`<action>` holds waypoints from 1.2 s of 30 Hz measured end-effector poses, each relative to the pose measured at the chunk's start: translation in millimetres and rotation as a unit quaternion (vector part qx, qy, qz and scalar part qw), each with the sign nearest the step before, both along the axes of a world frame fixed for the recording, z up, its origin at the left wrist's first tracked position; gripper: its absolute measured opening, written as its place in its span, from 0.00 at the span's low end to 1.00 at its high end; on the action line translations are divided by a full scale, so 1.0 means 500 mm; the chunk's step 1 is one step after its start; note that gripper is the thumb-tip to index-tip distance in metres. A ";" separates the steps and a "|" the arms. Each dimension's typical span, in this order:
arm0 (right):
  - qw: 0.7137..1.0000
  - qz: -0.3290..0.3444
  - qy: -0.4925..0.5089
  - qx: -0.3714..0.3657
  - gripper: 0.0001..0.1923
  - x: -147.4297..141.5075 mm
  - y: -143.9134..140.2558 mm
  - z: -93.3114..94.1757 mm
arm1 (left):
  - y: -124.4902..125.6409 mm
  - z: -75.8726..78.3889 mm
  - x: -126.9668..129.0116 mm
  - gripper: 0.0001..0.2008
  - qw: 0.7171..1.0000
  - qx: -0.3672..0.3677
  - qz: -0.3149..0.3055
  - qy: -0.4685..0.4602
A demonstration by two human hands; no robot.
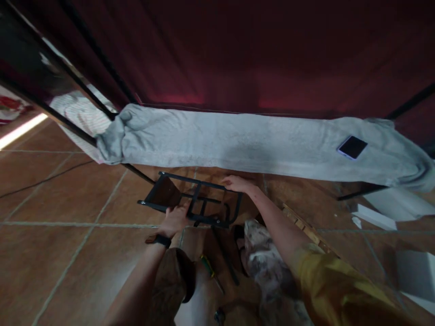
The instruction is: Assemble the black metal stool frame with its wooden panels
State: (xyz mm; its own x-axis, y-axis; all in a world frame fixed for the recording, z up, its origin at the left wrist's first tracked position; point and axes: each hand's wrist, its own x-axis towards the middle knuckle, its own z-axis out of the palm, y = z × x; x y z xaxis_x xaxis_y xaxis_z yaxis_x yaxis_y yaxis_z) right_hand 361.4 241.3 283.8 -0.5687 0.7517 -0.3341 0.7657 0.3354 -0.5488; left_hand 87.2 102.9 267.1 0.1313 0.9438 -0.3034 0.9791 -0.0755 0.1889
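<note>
A black metal frame (195, 201) with crossbars and a dark panel at its left end is tilted above the floor in front of me. My left hand (175, 219), with a dark watch band on its wrist, is closed over the frame's near rail. On the far rail my right hand (236, 183) has its fingers bent round the bar near the rounded right end. Below the frame a screwdriver (208, 266) with a green and yellow handle lies between my legs. Beside it is a long dark bar (224, 256).
A bench-like ledge covered by a pale cloth (217, 140) runs across, with a phone (352, 147) on it. Dark red fabric (254, 59) hangs behind. White foam pieces (375, 217) and a wooden slatted piece (306, 228) lie right; a thin cable (47, 180) crosses the tiles left.
</note>
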 end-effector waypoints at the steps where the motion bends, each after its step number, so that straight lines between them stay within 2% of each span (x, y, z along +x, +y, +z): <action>1: 1.000 0.006 -0.011 0.022 0.18 -0.001 -0.007 0.005 | 0.002 -0.005 -0.005 0.23 1.000 -0.002 -0.012 0.000; 5: 0.993 0.039 -0.076 0.087 0.13 -0.002 -0.029 0.024 | 0.008 -0.017 -0.023 0.07 0.999 0.002 -0.037 -0.030; 7: 0.989 0.048 -0.103 0.097 0.13 -0.003 -0.035 0.028 | 0.006 -0.020 -0.027 0.04 0.998 0.009 -0.027 -0.052; 15: 0.968 0.027 -0.196 0.156 0.12 -0.042 -0.050 0.015 | 0.002 -0.018 -0.033 0.08 0.994 0.056 0.016 -0.095; 20: 0.940 0.000 -0.279 0.196 0.15 -0.072 -0.059 0.007 | 0.002 -0.017 -0.041 0.11 0.992 0.080 0.029 -0.089; 27: 0.898 0.036 -0.329 0.291 0.18 -0.075 -0.086 -0.001 | 0.004 -0.020 -0.022 0.13 0.995 0.073 0.037 -0.063; 31: 0.898 0.045 -0.334 0.284 0.18 -0.088 -0.089 -0.001 | 0.004 -0.013 -0.020 0.13 0.995 0.059 0.040 -0.064; 36: 0.899 0.019 -0.353 0.259 0.18 -0.101 -0.085 0.012 | -0.005 0.005 -0.022 0.13 0.996 0.056 0.049 -0.057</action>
